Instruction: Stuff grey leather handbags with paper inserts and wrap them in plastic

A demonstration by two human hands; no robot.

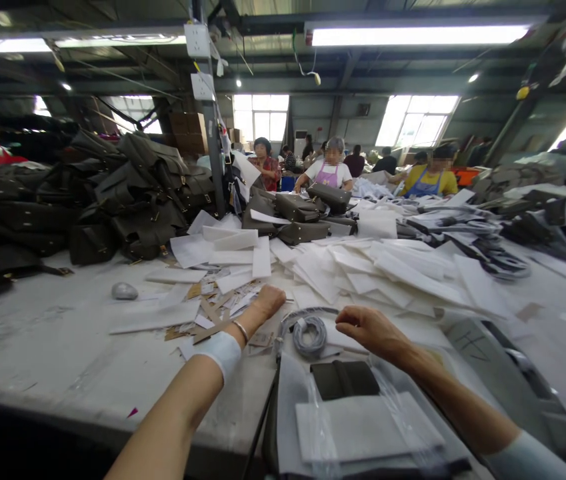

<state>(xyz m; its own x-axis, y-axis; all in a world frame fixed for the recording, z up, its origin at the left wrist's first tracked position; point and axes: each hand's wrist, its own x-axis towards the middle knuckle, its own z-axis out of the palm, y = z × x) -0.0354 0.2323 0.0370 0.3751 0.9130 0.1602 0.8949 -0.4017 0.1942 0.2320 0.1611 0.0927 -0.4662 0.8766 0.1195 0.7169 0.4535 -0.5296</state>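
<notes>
A dark bag wrapped in white foam sheet and clear plastic lies in front of me at the table edge. On it are a dark flap and a white foam pad. A coil of grey wrapped strap sits at its far side, under an arched grey handle. My left hand is closed above paper scraps, left of the handle; what it holds is hidden. My right hand has curled, closed fingers at the handle's right end; I cannot tell whether they grip it.
White foam sheets and cardboard scraps spread beyond my hands. Dark bags pile up at left. A grey bag part lies at right. A post stands at the table. Co-workers sit opposite.
</notes>
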